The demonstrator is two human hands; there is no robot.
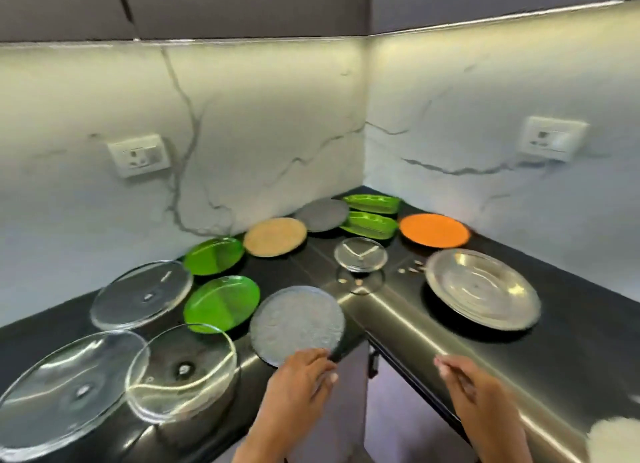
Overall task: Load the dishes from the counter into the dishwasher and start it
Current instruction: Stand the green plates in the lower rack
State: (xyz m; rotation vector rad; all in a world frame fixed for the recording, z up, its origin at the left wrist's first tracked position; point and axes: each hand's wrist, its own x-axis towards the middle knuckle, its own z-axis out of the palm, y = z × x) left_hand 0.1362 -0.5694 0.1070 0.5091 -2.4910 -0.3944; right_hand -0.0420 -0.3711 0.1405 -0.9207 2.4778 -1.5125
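Left hand (300, 376) nearer: its fingers curl over the near rim of the textured grey plate (297, 324), which lies flat just ahead of it at the counter (571, 341) edge. Round plate, no long axis. Right hand (464, 383) hovers apart to the right, fingers loosely extended, holding nothing; lift likely left-handed.

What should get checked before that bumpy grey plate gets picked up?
1. Left hand on the textured grey plate: ok, fingers touch its near rim.
2. Firm grip: cannot tell.
3. Right hand free to help: ok, holds nothing.
4. Plate rim past the counter edge for gripping: ok.
5. Neighbours clear: ok, green plate sits apart.
6. Dishwasher open: cannot tell, not in view.
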